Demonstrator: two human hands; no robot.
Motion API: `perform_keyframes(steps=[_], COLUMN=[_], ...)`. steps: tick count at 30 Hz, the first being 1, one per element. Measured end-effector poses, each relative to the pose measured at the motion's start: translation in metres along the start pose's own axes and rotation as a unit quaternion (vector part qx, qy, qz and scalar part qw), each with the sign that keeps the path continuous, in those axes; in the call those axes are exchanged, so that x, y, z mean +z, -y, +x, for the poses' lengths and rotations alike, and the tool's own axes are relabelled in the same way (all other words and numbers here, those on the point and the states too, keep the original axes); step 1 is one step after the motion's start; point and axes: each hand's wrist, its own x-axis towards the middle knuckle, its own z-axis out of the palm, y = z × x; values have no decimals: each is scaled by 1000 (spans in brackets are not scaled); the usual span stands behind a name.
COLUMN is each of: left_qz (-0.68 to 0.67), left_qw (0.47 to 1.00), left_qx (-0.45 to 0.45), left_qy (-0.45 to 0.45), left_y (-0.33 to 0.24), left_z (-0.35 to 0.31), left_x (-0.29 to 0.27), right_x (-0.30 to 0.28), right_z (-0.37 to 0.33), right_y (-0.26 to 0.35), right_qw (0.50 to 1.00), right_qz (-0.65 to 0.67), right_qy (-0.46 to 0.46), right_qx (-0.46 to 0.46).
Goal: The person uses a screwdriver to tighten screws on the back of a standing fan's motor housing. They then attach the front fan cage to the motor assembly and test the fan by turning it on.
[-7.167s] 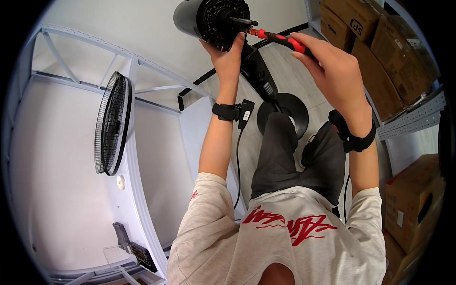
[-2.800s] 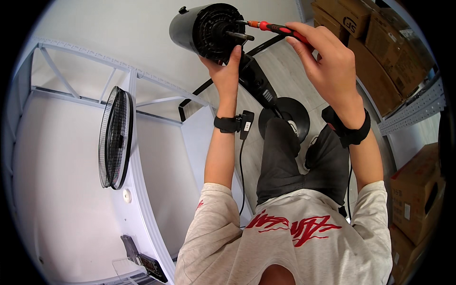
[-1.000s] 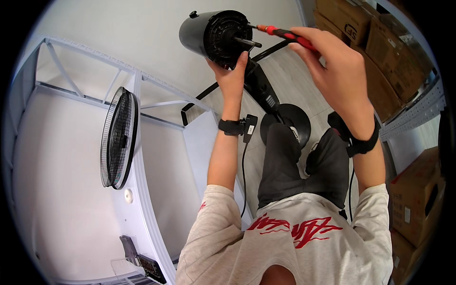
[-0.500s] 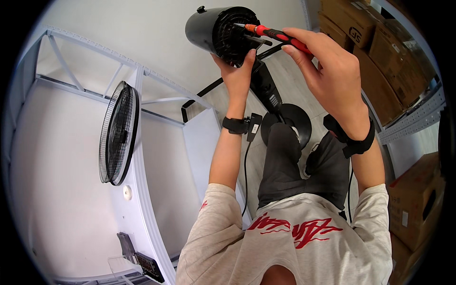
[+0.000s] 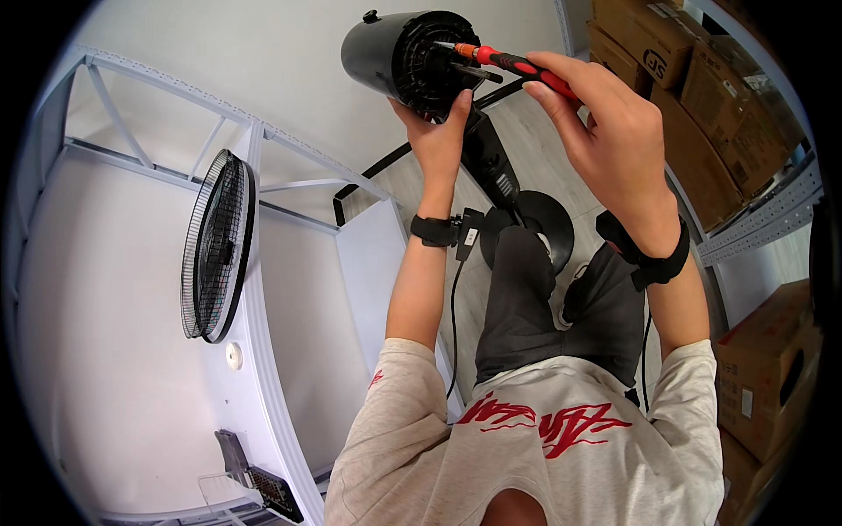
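The left hand (image 5: 436, 145) cups the fan motor (image 5: 377, 54); the right hand (image 5: 618, 123) grips a screwdriver (image 5: 517, 67), tip at the motor's front. The cage (image 5: 219, 250), already off, sits left of both hands; what remains is unclear.

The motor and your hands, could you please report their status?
Left hand holding motor from below. Right hand gripping screwdriver, tip at motor's front face; contact unclear. Shaft juts out close beside screwdriver.

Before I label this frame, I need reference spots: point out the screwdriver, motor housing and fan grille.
Screwdriver (image 5: 507, 62), head view: on the red-and-black handle.
Motor housing (image 5: 387, 54), head view: on the smooth dark side.
Fan grille (image 5: 211, 248), head view: on the wire mesh.
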Motion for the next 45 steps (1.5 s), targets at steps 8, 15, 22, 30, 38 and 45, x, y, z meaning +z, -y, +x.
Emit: perform_keyframes(steps=[8,15,22,30,38,45], left_qz=[15,6,-11,22,10,11], left_qw=[1000,1000,1000,999,1000,1000], left_qx=[13,17,14,27,-5,-15], left_qy=[-13,-21,-14,-26,-6,-10], left_y=[-2,-5,0,0,-3,-8], left_z=[-1,-2,1,-1,0,-1], left_x=[2,4,3,2,1,3], right_x=[2,-2,-3,-9,-13,-16], right_z=[7,7,8,14,23,23], right_y=[-19,0,3,11,21,23], right_qw=[988,997,999,995,997,993], right_qz=[-43,-32,-2,-72,-55,-87], right_qy=[-19,26,44,73,49,78], right_qx=[-150,-64,26,6,-9,14])
